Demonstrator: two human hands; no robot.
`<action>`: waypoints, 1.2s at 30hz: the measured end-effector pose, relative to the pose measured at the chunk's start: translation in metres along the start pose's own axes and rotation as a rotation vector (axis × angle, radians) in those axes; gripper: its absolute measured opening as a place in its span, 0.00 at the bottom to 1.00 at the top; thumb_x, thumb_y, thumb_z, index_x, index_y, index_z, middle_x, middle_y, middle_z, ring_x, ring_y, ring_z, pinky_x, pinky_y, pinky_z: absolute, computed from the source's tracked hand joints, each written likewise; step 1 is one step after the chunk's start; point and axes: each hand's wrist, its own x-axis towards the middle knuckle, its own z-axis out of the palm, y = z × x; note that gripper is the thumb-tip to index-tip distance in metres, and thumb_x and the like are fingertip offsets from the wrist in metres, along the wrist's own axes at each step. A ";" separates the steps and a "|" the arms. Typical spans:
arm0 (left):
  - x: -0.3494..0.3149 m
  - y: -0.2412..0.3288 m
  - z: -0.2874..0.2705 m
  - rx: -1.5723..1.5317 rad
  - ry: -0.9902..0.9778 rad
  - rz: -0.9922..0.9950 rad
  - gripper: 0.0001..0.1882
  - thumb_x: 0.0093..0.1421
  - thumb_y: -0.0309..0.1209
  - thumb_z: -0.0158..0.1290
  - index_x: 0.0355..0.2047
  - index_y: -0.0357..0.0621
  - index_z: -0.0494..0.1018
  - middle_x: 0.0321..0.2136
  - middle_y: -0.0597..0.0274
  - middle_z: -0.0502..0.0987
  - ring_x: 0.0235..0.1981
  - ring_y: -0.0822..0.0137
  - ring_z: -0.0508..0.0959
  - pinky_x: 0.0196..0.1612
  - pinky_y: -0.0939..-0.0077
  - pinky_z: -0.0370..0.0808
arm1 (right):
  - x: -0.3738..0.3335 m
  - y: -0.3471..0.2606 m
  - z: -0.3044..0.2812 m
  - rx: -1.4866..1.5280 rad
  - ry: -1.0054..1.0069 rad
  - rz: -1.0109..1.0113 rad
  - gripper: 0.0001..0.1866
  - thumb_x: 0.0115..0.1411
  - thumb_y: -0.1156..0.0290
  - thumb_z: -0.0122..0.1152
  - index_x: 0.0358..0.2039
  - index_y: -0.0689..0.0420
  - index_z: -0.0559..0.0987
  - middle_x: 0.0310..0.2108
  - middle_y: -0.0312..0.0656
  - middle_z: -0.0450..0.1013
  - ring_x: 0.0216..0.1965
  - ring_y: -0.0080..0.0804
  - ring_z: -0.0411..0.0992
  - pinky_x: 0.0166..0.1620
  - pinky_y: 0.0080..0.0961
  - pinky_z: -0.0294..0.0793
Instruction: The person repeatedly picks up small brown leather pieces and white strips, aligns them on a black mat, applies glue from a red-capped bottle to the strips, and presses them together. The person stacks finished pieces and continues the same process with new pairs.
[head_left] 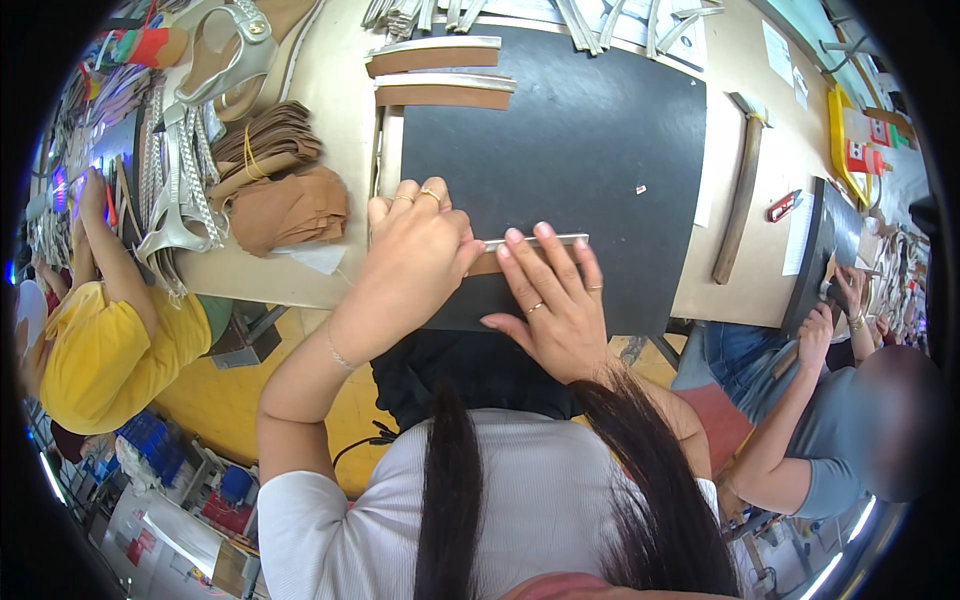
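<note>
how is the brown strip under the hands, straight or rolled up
Straight: the brown strip shows a silver edge running in a line under the right hand. Its end by the left hand is hidden: cannot tell.

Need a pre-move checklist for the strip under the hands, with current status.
1. Strip lying on the mat: ok, in front of the person.
2. Right hand steadying it: ok, spread fingers rest on the strip.
3. Left hand grip: cannot tell; it is at the strip's left end, but its curled fingers hide any pinch.
4. Silver band lined up with the brown part along the whole length: cannot tell, the hands cover much of it.
5. Mat free of scraps: not ok, a small scrap lies to the right, apart from the hands.
6. Hammer off the mat: ok, on the table to its right.
</note>
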 end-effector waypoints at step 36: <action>-0.059 0.001 0.050 0.192 0.353 0.064 0.26 0.49 0.32 0.66 0.52 0.62 0.80 0.44 0.63 0.70 0.48 0.58 0.68 0.51 0.60 0.61 | 0.005 -0.008 0.006 0.049 -0.050 0.017 0.42 0.56 0.47 0.65 0.67 0.52 0.67 0.68 0.40 0.62 0.71 0.43 0.56 0.71 0.49 0.49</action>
